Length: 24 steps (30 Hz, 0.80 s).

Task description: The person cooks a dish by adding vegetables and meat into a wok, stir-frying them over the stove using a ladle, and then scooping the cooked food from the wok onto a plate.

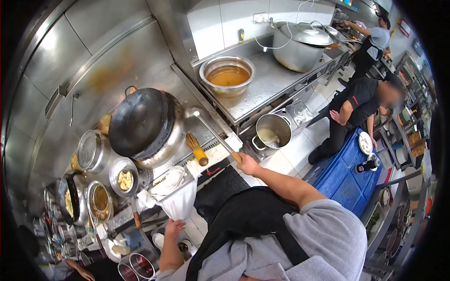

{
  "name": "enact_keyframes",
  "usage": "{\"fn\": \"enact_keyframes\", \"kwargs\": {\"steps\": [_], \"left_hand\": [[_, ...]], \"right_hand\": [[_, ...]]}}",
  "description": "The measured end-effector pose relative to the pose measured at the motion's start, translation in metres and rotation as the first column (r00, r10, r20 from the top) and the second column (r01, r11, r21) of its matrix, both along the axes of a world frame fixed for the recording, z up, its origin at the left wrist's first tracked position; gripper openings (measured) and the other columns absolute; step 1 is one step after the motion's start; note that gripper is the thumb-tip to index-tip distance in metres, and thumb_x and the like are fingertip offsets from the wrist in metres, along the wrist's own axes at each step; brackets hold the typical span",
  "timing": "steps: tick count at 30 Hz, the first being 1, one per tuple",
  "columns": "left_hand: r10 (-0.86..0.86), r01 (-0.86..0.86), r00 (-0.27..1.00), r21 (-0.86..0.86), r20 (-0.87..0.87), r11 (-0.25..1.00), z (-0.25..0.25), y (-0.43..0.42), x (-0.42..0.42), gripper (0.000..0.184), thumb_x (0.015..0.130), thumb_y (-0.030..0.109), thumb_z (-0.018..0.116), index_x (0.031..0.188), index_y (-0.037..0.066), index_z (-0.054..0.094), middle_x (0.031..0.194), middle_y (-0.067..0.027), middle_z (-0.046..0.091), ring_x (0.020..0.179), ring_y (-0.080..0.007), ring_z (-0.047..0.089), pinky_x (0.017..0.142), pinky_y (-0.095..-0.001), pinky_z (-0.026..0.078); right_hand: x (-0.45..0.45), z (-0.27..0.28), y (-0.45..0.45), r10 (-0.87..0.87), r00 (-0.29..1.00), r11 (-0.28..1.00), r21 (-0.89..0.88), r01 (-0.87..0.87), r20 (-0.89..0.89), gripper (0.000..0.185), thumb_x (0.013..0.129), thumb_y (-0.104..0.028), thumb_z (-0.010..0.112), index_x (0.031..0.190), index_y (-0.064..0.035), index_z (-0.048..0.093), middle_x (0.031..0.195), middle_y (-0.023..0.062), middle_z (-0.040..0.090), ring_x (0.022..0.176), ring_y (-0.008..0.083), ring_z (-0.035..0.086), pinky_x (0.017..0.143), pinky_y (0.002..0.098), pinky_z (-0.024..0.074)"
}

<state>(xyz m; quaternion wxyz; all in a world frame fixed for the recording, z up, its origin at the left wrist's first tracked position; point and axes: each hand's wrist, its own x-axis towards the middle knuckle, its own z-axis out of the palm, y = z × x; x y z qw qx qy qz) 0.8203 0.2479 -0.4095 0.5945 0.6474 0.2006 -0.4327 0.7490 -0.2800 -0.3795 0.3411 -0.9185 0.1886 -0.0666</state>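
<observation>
My right hand point(247, 165) is closed around the wooden handle of a long metal ladle point(216, 135). The ladle slants up and left, its head beside the large dark wok point(138, 122), which sits tilted on the range. A yellow-handled bamboo brush point(197, 150) lies on the range's edge, left of the ladle. Lower down, my left hand point(175, 228) is at the bottom end of a white cloth point(180, 199) hanging over the counter edge. Its fingers look curled onto the cloth, though the grip is partly hidden.
A perforated strainer point(114, 174) holds pale pieces of food. On the steel counter stand a bowl of amber liquid point(228, 77) and a big lidded pot point(296, 51). A smaller pot point(273, 133) is lower down. A co-worker point(358, 103) bends by a blue bin point(337, 173); another person point(372, 42) works farther back.
</observation>
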Motion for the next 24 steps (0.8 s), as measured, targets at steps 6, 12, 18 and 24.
{"fn": "enact_keyframes", "kwargs": {"steps": [6, 12, 18, 24], "left_hand": [[0.006, -0.003, 1.0, 0.16, -0.019, 0.987, 0.028, -0.069, -0.048, 0.046, 0.086, 0.006, 0.06, 0.125, 0.015, 0.038, 0.114, -0.01, 0.058, 0.095, -0.0295, 0.065, 0.075, -0.0487, 0.053], [-0.091, 0.094, 0.995, 0.123, -0.027, 0.988, 0.013, -0.141, -0.073, 0.058, 0.085, 0.008, 0.066, 0.129, 0.015, 0.028, 0.115, -0.0152, 0.059, 0.087, -0.0328, 0.069, 0.065, -0.0475, 0.056], [-0.346, 0.31, 0.937, 0.365, 0.039, 0.878, 0.028, -0.111, -0.072, 0.056, 0.08, 0.011, 0.068, 0.128, 0.01, 0.04, 0.116, -0.0099, 0.06, 0.083, -0.0249, 0.066, 0.059, -0.0413, 0.055], [0.189, -0.207, 0.978, 0.314, 0.085, 0.927, -0.035, -0.03, -0.136, 0.046, 0.081, 0.012, 0.061, 0.125, 0.014, 0.052, 0.109, -0.0077, 0.061, 0.072, -0.0223, 0.059, 0.058, -0.0453, 0.053]], "right_hand": [[-0.062, 0.147, -0.017, -0.008, 0.986, 0.072, 0.984, -0.165, 0.166, 0.036, 0.088, -0.005, 0.059, 0.121, -0.0074, 0.044, 0.064, 0.0016, 0.045, 0.047, 0.0123, 0.045, 0.04, 0.0269, 0.036], [-0.003, 0.208, -0.117, -0.097, 0.98, 0.815, 0.58, -0.023, 0.175, 0.082, 0.085, 0.0, 0.054, 0.154, -0.0235, 0.016, 0.076, 0.0081, 0.052, 0.053, 0.0162, 0.051, 0.042, 0.0325, 0.042], [0.048, 0.267, -0.156, -0.135, 0.989, 0.771, 0.62, 0.144, -0.062, 0.08, 0.081, 0.004, 0.051, 0.152, -0.0143, 0.019, 0.074, 0.0093, 0.053, 0.053, 0.0173, 0.05, 0.043, 0.0333, 0.0426], [0.029, 0.259, -0.15, -0.257, 0.96, 0.446, 0.895, 0.015, 0.112, 0.086, 0.079, 0.003, 0.053, 0.153, -0.0135, 0.012, 0.075, 0.0057, 0.05, 0.052, 0.0148, 0.048, 0.043, 0.0306, 0.0399]]}}
